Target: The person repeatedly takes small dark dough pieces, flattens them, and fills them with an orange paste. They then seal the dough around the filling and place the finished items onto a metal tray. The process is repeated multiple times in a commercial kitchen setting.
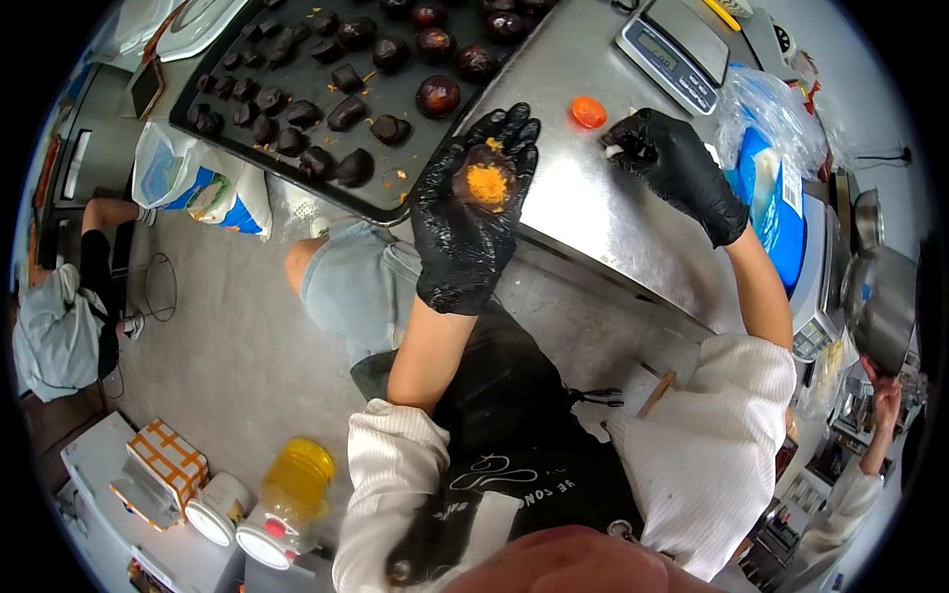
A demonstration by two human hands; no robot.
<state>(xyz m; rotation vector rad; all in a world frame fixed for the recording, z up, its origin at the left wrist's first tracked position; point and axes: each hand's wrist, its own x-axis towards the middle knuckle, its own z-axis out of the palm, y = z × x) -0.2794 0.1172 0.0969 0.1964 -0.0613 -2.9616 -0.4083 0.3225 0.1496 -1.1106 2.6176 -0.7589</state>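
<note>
The left hand (467, 217) lies palm up, fingers extended, bearing dark dough (478, 158) topped with orange crumbs (487, 185). The right hand (674, 170), fingers curled, pinches something pale (612, 151) (too small to name) near an orange ball (588, 112).

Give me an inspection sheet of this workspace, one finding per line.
Surface: shiny stainless-steel table, reflecting light.
Job's things: flattened dark-brown dough disc bearing crumbly orange filling; glossy orange ball on the table; black rectangular baking tray with dark-brown dough pieces and orange crumbs.
Clutter: grey digital scale, crumpled clear plastic bag.
Hands: black-gloved left hand open, palm up under the disc; black-gloved right hand curled, small pale item at its fingertips, kind unclear.
Cables: thin dark cable looped on the floor.
Surroundings: person in a pale top at left; raised bare hand touching a round steel bowl at right.
</note>
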